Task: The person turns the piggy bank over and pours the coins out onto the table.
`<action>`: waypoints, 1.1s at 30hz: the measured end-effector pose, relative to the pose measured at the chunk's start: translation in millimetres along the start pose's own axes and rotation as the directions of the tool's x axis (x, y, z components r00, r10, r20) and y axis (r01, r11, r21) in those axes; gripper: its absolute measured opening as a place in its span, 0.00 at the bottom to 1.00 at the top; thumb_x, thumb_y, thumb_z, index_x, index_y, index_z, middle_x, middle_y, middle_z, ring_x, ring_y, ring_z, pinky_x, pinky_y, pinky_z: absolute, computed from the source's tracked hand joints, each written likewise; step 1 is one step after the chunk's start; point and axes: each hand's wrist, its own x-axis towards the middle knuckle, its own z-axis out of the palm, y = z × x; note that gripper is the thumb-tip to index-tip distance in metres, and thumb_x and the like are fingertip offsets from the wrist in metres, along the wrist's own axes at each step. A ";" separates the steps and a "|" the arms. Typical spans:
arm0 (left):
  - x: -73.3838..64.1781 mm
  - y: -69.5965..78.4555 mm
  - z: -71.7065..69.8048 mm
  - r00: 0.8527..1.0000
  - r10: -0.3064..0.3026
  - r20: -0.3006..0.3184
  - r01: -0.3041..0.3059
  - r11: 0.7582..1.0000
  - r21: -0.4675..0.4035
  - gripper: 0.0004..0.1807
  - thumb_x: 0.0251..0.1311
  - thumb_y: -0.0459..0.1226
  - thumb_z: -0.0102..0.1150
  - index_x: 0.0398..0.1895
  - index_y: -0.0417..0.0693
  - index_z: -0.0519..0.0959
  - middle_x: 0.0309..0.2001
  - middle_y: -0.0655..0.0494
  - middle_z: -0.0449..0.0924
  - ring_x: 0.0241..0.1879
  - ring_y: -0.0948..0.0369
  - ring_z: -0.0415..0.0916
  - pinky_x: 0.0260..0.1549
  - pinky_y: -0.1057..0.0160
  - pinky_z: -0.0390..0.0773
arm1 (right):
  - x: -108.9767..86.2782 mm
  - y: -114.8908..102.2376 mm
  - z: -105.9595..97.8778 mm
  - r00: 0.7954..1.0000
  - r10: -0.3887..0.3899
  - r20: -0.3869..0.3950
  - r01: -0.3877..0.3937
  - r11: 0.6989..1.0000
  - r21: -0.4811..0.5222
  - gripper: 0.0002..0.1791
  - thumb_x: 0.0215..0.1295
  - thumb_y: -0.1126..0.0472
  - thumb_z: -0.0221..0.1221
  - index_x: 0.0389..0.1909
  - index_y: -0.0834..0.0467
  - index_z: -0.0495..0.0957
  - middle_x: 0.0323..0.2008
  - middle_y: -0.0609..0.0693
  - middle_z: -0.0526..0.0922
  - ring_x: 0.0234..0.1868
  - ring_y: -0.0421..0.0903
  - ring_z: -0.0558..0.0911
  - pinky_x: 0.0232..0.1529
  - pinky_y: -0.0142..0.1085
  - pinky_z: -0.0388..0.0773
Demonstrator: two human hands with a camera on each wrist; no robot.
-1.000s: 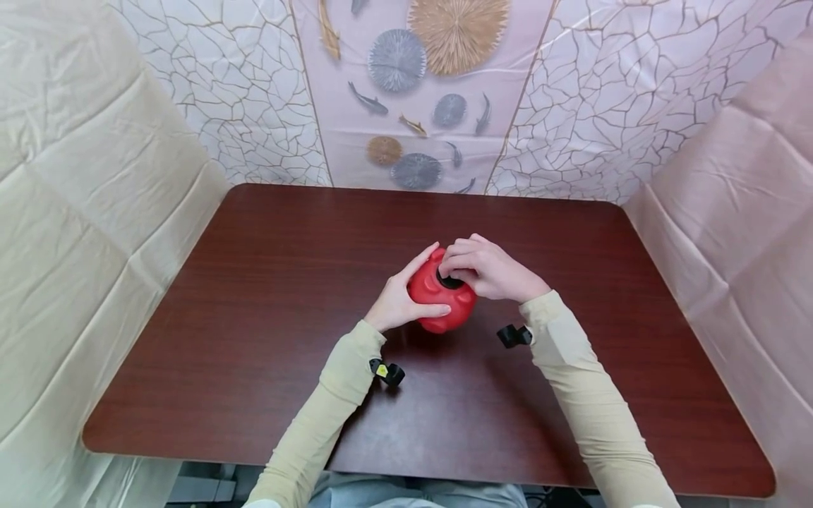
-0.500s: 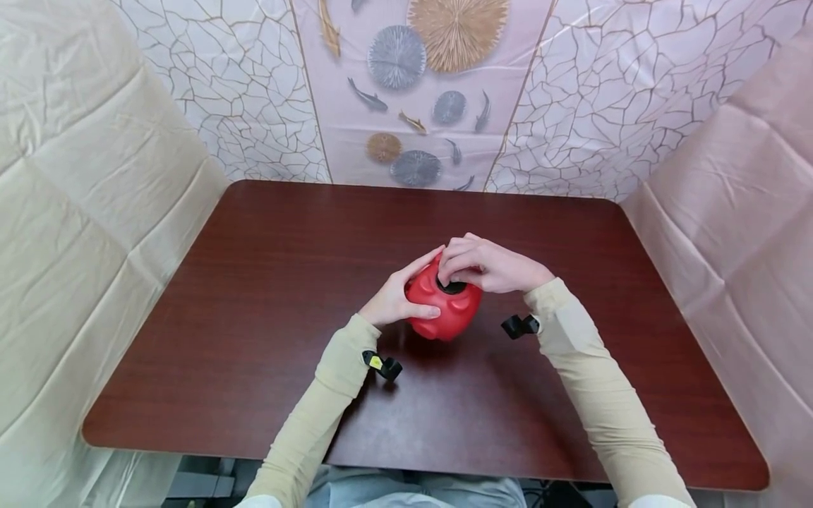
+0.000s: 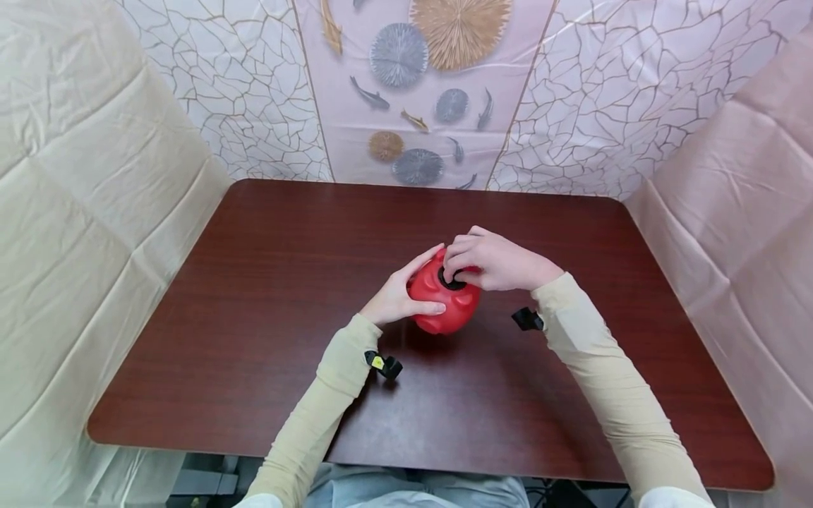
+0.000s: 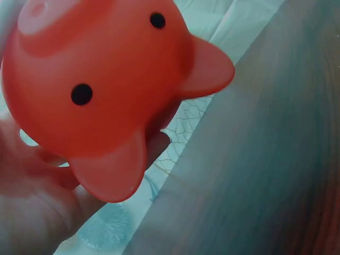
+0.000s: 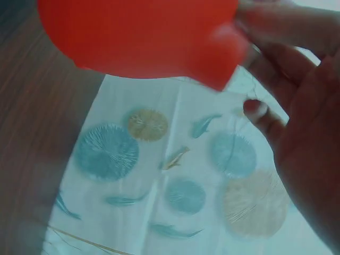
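Observation:
A red piggy bank [image 3: 459, 314] is held over the middle of the table with its underside tipped up toward the head camera. My left hand [image 3: 395, 300] grips it from the left, thumb in front and fingers behind. On the underside sits a round black plug [image 3: 448, 284]. The curled fingertips of my right hand [image 3: 498, 262] pinch at this plug and partly cover it. In the left wrist view the pig's face [image 4: 117, 69] shows black dot eyes and two ears pointing down. The right wrist view has the bank's red side [image 5: 138, 37] blurred beside my fingers.
The dark brown table [image 3: 254, 296] spreads out on all sides. Behind it hangs a patterned cloth [image 3: 419, 113], with pale padded sheets [image 3: 82, 212] at the left and right. Each wrist carries a small black camera [image 3: 528, 319].
The piggy bank dips slightly toward me, then rises a little. My right wrist has shifted right and slightly away, its fingers staying at the plug. My left hand keeps its grip.

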 end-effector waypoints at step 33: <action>-4.4 -21.4 -3.7 0.996 -0.066 -0.052 0.070 0.995 0.073 0.48 0.51 0.39 0.71 0.70 0.82 0.57 0.67 0.65 0.66 0.63 0.60 0.69 0.57 0.58 0.77 | 2.5 9.9 25.4 0.994 -0.095 -0.053 0.088 0.989 -0.118 0.11 0.52 0.69 0.68 0.34 0.52 0.81 0.33 0.45 0.81 0.40 0.42 0.76 0.44 0.38 0.63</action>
